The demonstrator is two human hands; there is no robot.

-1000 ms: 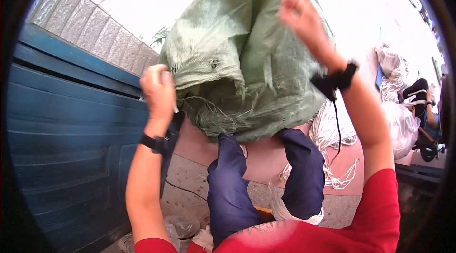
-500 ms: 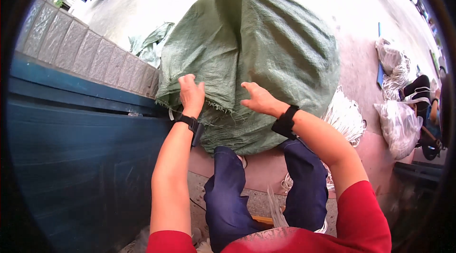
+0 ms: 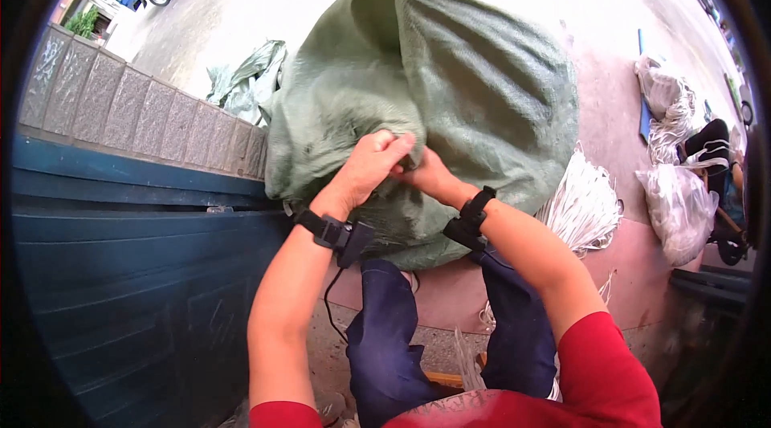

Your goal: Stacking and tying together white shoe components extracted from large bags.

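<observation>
one large green woven sack (image 3: 474, 99), bulging full with its contents hidden, stands on the pale pavement just ahead of the person's knees, beside a blue metal wall (image 3: 120, 267). both hands meet at its near side: the left hand (image 3: 365, 171) is curled closed on a bunched fold of the fabric, and the right hand (image 3: 426, 175), touching it, pinches the same fold. each wrist carries one black band. a second green sack (image 3: 249, 83) lies crumpled behind. right of the big sack lies one bundle of white cords (image 3: 582, 207); farther right, two clear bags (image 3: 679, 203) hold more white material.
</observation>
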